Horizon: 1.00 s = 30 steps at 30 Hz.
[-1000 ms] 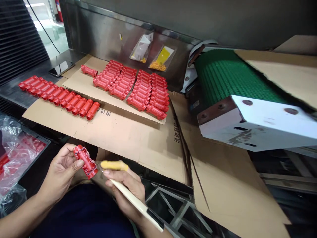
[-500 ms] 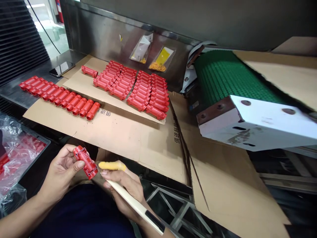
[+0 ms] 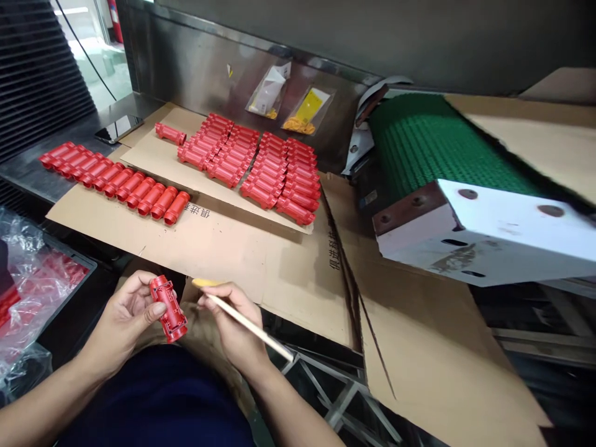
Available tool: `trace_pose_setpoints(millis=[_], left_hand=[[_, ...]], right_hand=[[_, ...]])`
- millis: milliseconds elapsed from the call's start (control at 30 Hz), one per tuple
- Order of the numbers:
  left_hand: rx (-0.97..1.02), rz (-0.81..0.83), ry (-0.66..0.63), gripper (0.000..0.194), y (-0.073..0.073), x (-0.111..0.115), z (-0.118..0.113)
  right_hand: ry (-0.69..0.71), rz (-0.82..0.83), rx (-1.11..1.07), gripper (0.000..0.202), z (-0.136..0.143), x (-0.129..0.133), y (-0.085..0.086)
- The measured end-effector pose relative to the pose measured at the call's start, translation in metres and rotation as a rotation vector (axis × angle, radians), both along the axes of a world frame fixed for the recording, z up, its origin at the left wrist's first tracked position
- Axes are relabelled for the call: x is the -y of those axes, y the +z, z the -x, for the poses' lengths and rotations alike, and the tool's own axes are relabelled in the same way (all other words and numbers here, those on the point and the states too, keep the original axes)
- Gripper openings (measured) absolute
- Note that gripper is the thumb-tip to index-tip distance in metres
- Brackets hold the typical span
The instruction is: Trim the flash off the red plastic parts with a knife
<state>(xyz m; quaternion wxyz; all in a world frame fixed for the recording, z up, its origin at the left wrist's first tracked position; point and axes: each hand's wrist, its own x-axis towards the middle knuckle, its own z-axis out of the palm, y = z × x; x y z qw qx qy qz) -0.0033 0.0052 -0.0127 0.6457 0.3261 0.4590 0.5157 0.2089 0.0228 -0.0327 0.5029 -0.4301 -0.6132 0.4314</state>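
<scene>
My left hand grips a red plastic tubular part between thumb and fingers, tilted, with dark-edged cut-outs facing up. To its right, my right hand is closed around a slim cream-coloured tool with a long handle. The tool's working tip is hidden by the fingers, so its kind cannot be told. A yellow finger cot covers one finger of that hand. A small gap separates the right hand from the red part.
A row of red parts lies on the cardboard, with several more rows behind. A phone lies at left, a plastic-lined bin below it. A green conveyor belt with a white metal end juts in from the right.
The red part has turned in my left hand and shifted slightly right. My right hand has drawn away from it, and the tool has turned, showing a narrower side.
</scene>
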Motion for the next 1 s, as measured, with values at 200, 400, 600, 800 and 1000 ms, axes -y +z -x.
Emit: trace_pose_setpoints(millis=[200,400,600,800,1000], left_hand=[[-0.032,-0.033,0.019,0.017,-0.003,0.004,0.000],[-0.081,-0.078,0.012,0.013,0.000,0.007,-0.006],[-0.126,-0.082,0.068,0.016,0.007,0.006,-0.010],[-0.122,-0.099,0.077,0.015,0.007,0.006,-0.011],[-0.079,-0.073,0.068,0.014,0.006,0.009,-0.010]], right_hand=[[-0.028,-0.291,0.050,0.024,0.010,0.014,0.010],[0.040,-0.444,0.048,0.032,0.022,0.017,0.012],[0.018,-0.459,0.063,0.036,0.025,0.015,0.013],[-0.011,-0.447,0.071,0.037,0.028,0.019,0.016],[-0.008,-0.435,0.064,0.034,0.025,0.023,0.015]])
